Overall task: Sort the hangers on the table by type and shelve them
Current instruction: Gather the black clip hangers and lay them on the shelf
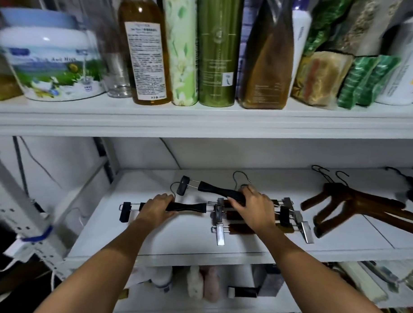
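On the middle shelf [174, 244], left hand [157, 207] grips the near black clip hanger [189, 206], right hand [255, 207] grips the far black clip hanger [213, 189]; wooden hangers [353, 203] lie further right.

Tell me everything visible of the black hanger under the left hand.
The black hanger lies flat on the white shelf, roughly along its front edge. Its bar looks like black plastic, narrower at one point, with thin metal rods at the ends. A black clip sits on the left rod; the right end runs in among the metal clips of the brown hangers, so no clip shows there. A grey wire hook rises behind the bar. The left hand holds the bar, fingers curled over it.
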`<state>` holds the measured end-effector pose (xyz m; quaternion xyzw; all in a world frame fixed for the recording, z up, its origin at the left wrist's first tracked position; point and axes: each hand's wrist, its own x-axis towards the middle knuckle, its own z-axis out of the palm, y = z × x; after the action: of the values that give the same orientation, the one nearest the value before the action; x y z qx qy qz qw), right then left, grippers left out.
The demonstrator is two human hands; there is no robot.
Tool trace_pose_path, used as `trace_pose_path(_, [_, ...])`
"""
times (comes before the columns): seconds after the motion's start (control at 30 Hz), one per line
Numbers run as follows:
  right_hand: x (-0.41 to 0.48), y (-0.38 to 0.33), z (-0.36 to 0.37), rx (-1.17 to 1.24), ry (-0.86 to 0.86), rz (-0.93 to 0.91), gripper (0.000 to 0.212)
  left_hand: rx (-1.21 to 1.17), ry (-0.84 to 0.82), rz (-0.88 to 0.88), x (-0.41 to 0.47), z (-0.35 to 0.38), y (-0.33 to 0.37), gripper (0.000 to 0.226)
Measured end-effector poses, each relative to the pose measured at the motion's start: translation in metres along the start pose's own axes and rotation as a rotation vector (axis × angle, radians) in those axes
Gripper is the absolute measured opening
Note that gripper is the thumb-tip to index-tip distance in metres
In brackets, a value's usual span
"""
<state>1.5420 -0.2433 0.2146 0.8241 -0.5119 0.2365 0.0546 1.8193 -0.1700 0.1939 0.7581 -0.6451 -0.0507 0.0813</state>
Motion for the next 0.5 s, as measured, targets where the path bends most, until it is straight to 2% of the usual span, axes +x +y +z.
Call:
trace_pose_path(0.27, [0.014,-0.04,0.044,0.009,-0.033,0.029,0.04,-0.04,-0.036,-0.038,0.037,0.017,-0.063,0.033])
trace_pose_path(0.5, [0.019,-0.062,0.063,0.01,-0.101,0.072,0.043,-0.101,-0.061,-0.05,0.057,0.04,-0.086,0.038])
